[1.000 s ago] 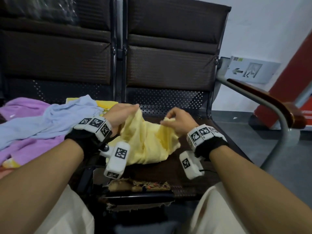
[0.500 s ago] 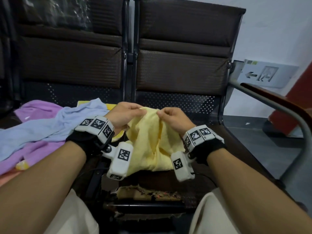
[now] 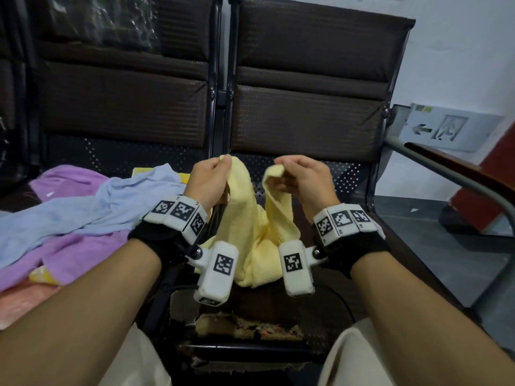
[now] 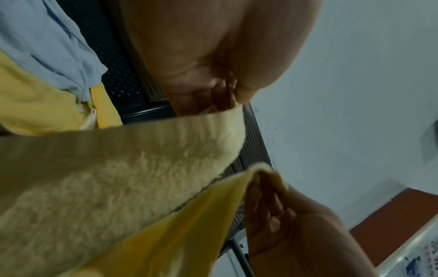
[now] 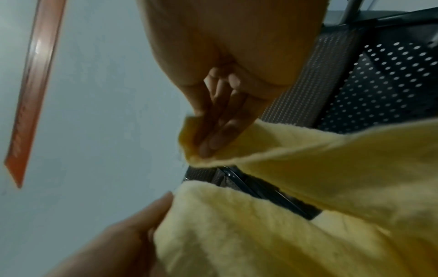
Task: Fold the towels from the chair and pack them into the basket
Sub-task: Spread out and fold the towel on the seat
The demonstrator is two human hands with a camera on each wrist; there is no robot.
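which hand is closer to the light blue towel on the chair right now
Left. The left hand pinches the pale yellow towel right beside the light blue towel. The right hand holds the yellow towel's other corner, farther off on the far side.

towel pile (image 3: 83, 218) on chair seat (image 3: 359, 246), left side
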